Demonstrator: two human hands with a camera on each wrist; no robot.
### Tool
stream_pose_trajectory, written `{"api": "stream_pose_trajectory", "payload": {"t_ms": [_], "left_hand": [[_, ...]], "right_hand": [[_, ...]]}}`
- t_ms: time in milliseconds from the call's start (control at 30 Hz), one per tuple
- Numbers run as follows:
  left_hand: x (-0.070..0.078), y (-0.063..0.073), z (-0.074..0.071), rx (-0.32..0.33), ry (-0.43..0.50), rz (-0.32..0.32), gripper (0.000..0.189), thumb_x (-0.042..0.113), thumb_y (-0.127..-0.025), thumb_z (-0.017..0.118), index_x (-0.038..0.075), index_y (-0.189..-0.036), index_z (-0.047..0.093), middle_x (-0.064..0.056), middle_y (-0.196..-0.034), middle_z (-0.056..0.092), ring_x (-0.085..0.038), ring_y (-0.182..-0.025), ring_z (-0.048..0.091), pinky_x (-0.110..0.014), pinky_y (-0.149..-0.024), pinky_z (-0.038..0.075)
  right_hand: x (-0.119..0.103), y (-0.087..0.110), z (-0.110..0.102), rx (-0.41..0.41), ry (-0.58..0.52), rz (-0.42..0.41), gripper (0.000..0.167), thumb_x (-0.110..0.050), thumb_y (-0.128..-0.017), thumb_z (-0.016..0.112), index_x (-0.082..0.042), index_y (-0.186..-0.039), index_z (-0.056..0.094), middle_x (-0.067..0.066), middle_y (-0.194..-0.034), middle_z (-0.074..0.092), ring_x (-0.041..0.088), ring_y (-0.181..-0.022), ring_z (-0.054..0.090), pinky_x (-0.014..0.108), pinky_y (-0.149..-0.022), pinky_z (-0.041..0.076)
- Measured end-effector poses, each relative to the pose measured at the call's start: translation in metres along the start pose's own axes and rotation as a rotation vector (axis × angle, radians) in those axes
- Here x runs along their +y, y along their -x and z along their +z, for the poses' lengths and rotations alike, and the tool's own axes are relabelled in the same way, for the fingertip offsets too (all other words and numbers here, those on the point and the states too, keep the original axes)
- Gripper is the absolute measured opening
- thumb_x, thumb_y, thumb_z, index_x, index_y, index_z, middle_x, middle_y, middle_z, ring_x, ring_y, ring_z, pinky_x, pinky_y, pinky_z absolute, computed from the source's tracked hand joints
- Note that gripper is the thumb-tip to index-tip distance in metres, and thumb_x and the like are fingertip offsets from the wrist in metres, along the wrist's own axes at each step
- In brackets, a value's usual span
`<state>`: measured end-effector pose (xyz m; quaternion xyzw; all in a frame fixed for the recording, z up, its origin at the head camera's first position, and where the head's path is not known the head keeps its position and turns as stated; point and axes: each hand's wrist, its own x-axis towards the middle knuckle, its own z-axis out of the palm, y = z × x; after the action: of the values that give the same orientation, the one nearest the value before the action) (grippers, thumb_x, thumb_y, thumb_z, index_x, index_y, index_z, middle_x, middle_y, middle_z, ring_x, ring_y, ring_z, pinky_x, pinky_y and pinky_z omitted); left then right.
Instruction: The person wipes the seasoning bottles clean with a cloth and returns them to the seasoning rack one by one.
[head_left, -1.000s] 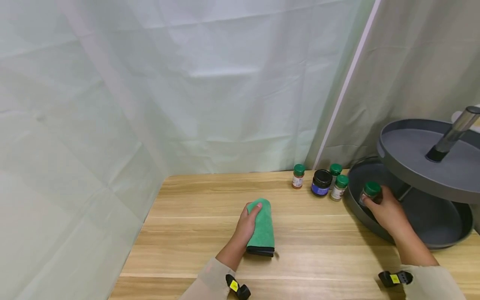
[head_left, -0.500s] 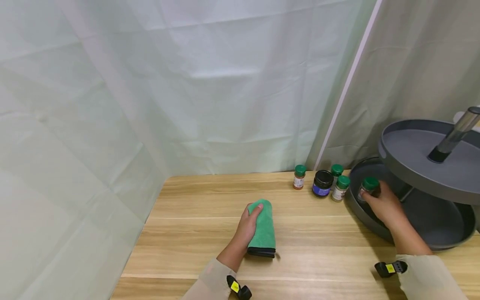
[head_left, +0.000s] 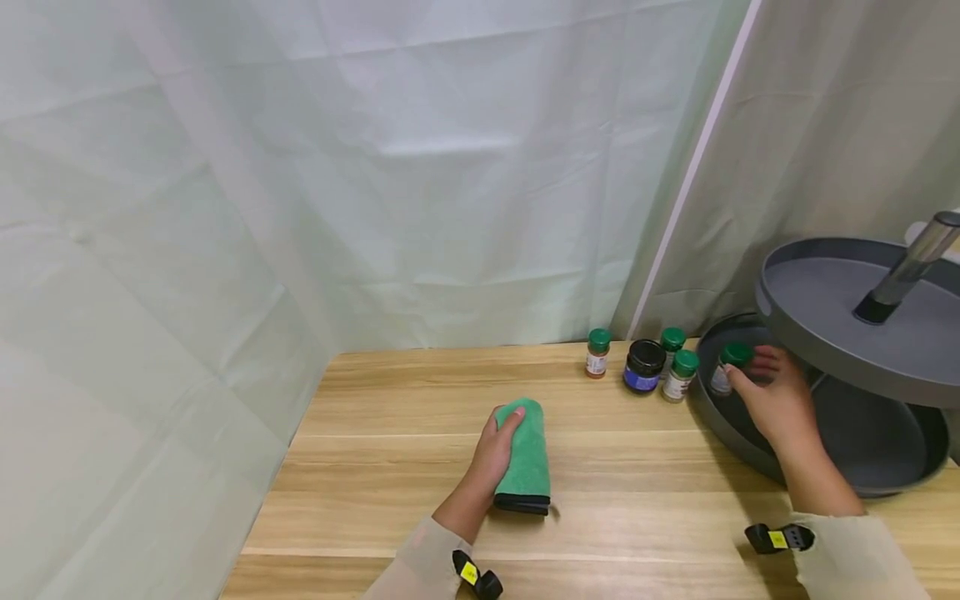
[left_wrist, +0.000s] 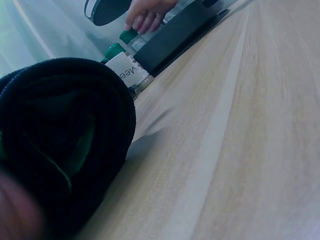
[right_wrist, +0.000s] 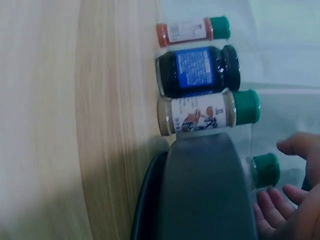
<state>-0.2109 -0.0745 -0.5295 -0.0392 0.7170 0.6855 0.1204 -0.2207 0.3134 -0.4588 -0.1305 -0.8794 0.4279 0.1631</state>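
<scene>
In the head view, the left hand [head_left: 492, 454] grips the green cloth [head_left: 530, 454] over the tabletop [head_left: 375, 467], while the right hand [head_left: 783, 404] — loosened, released — is beside the green-capped jar [head_left: 729, 367] in the lower tray [head_left: 862, 442]. The left wrist shows the cloth's rolled end; the right wrist, spread fingers [right_wrist: 270, 212] near the jar's cap [right_wrist: 266, 171].

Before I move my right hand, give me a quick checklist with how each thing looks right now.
1. Green-capped jar upright in the lower tray: ok.
2. Right hand loosened: ok, fingers spread beside the cap.
3. Right hand fully off that jar: cannot tell, contact is unclear.
4. Space just outside the tray's rim free: not ok, a white-labelled jar stands close beside it.
5. Left hand gripping the green cloth: ok.
</scene>
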Motion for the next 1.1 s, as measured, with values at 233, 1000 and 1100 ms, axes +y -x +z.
{"api": "stream_pose_trajectory", "payload": {"t_ms": [233, 1000, 1100], "left_hand": [[0.001, 0.000, -0.001, -0.007, -0.010, -0.001, 0.055, 0.064, -0.099, 0.047, 0.022, -0.135, 0.050, -0.003, -0.112, 0.057, -0.018, -0.100, 0.056, -0.032, -0.086, 0.046], [0.001, 0.001, 0.000, -0.001, -0.010, -0.007, 0.056, 0.064, -0.098, 0.049, 0.021, -0.134, 0.051, -0.004, -0.111, 0.058, -0.018, -0.099, 0.057, -0.031, -0.086, 0.046], [0.001, 0.001, 0.000, -0.006, -0.008, -0.009, 0.057, 0.065, -0.098, 0.049, 0.021, -0.134, 0.051, -0.004, -0.110, 0.058, -0.018, -0.098, 0.057, -0.031, -0.085, 0.047]], "right_hand": [[-0.012, 0.010, 0.003, 0.042, -0.040, -0.081, 0.050, -0.026, -0.097, 0.065, 0.005, -0.134, 0.051, 0.020, -0.121, 0.059, -0.021, -0.083, 0.041, 0.003, -0.071, 0.037], [-0.022, 0.019, 0.037, -0.184, -0.007, -0.148, 0.065, -0.027, -0.102, 0.059, 0.002, -0.153, 0.031, 0.035, -0.151, 0.038, 0.055, -0.129, 0.048, 0.065, -0.102, 0.043], [-0.022, 0.017, 0.040, -0.196, 0.013, -0.140, 0.066, -0.027, -0.102, 0.059, 0.001, -0.154, 0.030, 0.036, -0.150, 0.038, 0.055, -0.128, 0.048, 0.065, -0.102, 0.043]]}}
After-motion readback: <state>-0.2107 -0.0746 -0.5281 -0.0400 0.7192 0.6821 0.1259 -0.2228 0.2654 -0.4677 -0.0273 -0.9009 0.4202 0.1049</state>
